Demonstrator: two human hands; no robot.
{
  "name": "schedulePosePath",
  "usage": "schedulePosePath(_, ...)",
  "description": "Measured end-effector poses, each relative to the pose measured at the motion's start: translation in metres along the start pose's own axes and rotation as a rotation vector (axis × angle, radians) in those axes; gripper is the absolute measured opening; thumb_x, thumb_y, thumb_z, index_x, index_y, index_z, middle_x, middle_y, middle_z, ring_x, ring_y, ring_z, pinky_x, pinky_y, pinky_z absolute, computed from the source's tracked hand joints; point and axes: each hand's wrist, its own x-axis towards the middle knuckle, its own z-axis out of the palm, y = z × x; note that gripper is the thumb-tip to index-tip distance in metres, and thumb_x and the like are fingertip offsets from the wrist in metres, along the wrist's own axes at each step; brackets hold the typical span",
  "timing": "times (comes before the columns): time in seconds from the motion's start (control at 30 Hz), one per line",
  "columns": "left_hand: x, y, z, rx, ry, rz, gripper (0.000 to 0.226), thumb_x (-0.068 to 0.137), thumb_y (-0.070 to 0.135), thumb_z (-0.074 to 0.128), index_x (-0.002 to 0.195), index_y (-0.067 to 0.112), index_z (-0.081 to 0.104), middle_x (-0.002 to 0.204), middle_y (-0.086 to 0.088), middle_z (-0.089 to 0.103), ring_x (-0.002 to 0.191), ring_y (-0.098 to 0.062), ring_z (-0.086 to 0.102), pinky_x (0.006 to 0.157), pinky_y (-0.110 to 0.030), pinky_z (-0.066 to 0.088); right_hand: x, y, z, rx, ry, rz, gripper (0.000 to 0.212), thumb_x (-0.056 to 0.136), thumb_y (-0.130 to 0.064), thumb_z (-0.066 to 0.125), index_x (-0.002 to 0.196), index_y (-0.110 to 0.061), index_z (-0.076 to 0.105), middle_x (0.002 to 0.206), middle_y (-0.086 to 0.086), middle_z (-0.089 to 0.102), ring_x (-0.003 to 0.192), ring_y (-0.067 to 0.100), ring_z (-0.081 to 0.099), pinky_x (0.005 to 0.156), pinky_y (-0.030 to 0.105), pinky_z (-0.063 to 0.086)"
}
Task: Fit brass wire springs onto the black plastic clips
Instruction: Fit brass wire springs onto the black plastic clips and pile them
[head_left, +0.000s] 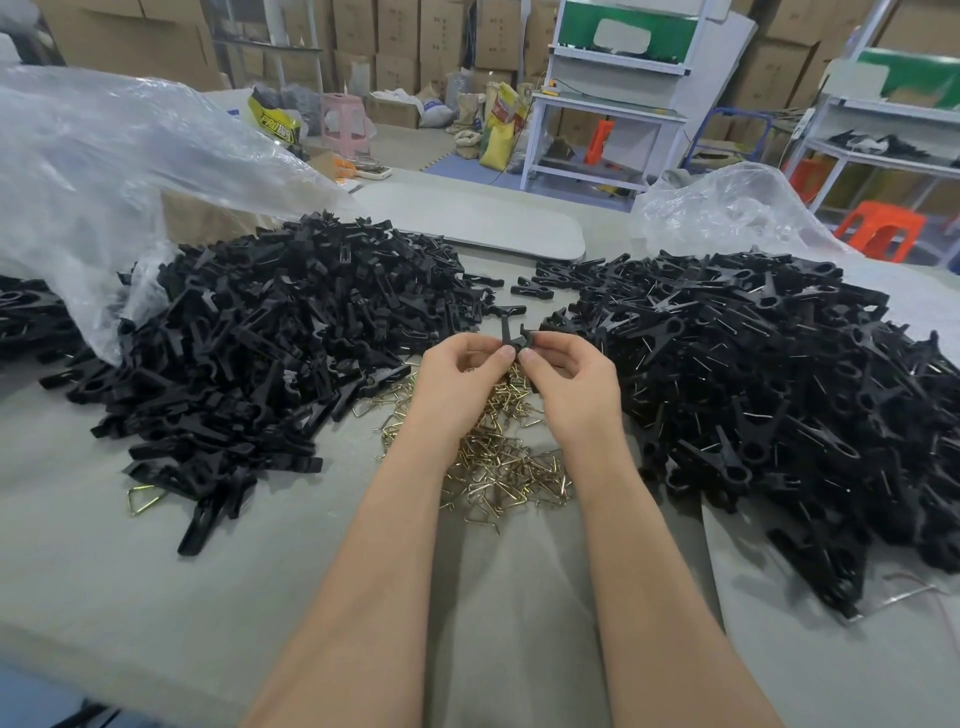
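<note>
Both hands meet over the middle of the table and hold one black plastic clip (514, 335) between them. My left hand (462, 382) pinches its left side with thumb and fingers. My right hand (569, 382) pinches its right side. The clip's arms stick up and out above my fingertips. Under my hands lies a loose heap of brass wire springs (506, 467). Whether a spring sits on the held clip is hidden by my fingers.
A large pile of black clip parts (270, 353) lies at left, partly under a clear plastic bag (104, 171). A second pile of black clips (779, 395) lies at right. One stray brass spring (144, 498) sits at front left. The grey table (156, 597) fills the foreground.
</note>
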Motion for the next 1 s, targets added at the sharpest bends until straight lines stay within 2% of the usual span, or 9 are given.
schedulePosePath(0.1, 0.0010, 0.0003, 0.0013, 0.032, 0.006, 0.019, 0.014, 0.089, 0.018, 0.065, 0.102, 0.014, 0.063, 0.091, -0.005, 0.066, 0.089, -0.018, 0.062, 0.092, -0.040, 0.051, -0.0001, 0.0000, -0.0002, 0.030, 0.021, -0.002, 0.020, 0.087, -0.007, 0.065, 0.103, -0.017, 0.061, 0.089, -0.008, 0.064, 0.085, 0.001, 0.061, 0.079, 0.014, 0.050)
schedulePosePath(0.2, 0.0005, -0.0006, 0.0021, 0.030, -0.032, 0.028, 0.007, 0.089, 0.016, 0.064, 0.094, 0.022, 0.062, 0.087, 0.001, 0.067, 0.086, -0.013, 0.063, 0.088, -0.034, 0.053, 0.0004, 0.0013, -0.0008, 0.030, 0.010, -0.011, 0.018, 0.087, -0.006, 0.065, 0.100, -0.018, 0.061, 0.090, -0.008, 0.064, 0.086, 0.002, 0.062, 0.081, 0.015, 0.051)
schedulePosePath(0.4, 0.0013, -0.0022, 0.0000, 0.012, -0.044, -0.018, 0.007, 0.087, 0.018, 0.066, 0.088, 0.024, 0.062, 0.088, 0.000, 0.068, 0.087, -0.016, 0.064, 0.093, -0.042, 0.052, 0.0013, 0.0034, -0.0011, 0.081, -0.040, 0.033, 0.022, 0.088, -0.007, 0.063, 0.091, -0.029, 0.064, 0.094, -0.004, 0.069, 0.095, 0.011, 0.065, 0.089, 0.027, 0.053)
schedulePosePath(0.53, 0.0017, -0.0027, 0.0004, 0.026, -0.043, -0.011, 0.007, 0.087, 0.019, 0.067, 0.086, 0.024, 0.062, 0.087, 0.000, 0.068, 0.086, -0.014, 0.064, 0.091, -0.040, 0.052, 0.0012, 0.0047, 0.0004, 0.055, -0.038, 0.068, 0.015, 0.089, -0.010, 0.063, 0.100, -0.021, 0.064, 0.100, 0.006, 0.070, 0.099, 0.017, 0.066, 0.093, 0.037, 0.053)
schedulePosePath(0.67, 0.0028, -0.0034, 0.0007, 0.007, -0.049, -0.003, 0.007, 0.086, 0.018, 0.067, 0.086, 0.024, 0.063, 0.081, 0.004, 0.067, 0.080, -0.009, 0.063, 0.086, -0.033, 0.053, 0.0010, 0.0026, 0.0010, 0.073, 0.019, 0.079, 0.014, 0.087, -0.010, 0.065, 0.100, -0.016, 0.063, 0.098, 0.008, 0.070, 0.091, 0.016, 0.065, 0.092, 0.039, 0.053)
schedulePosePath(0.77, 0.0028, -0.0030, 0.0019, -0.013, -0.044, 0.001, 0.008, 0.087, 0.018, 0.067, 0.085, 0.025, 0.063, 0.079, 0.006, 0.067, 0.081, -0.011, 0.063, 0.084, -0.035, 0.052, 0.0013, 0.0025, 0.0001, 0.095, 0.045, 0.088, 0.014, 0.087, -0.009, 0.066, 0.099, -0.014, 0.063, 0.099, 0.009, 0.069, 0.096, 0.019, 0.066, 0.093, 0.040, 0.052)
schedulePosePath(1.0, 0.0039, -0.0045, -0.0009, 0.002, -0.054, -0.002, 0.006, 0.088, 0.018, 0.067, 0.091, 0.022, 0.065, 0.087, 0.002, 0.068, 0.088, -0.013, 0.065, 0.091, -0.038, 0.053, 0.0007, 0.0022, -0.0016, 0.054, -0.010, 0.069, 0.014, 0.086, -0.009, 0.067, 0.093, -0.022, 0.066, 0.097, 0.005, 0.071, 0.096, 0.017, 0.067, 0.093, 0.038, 0.053)
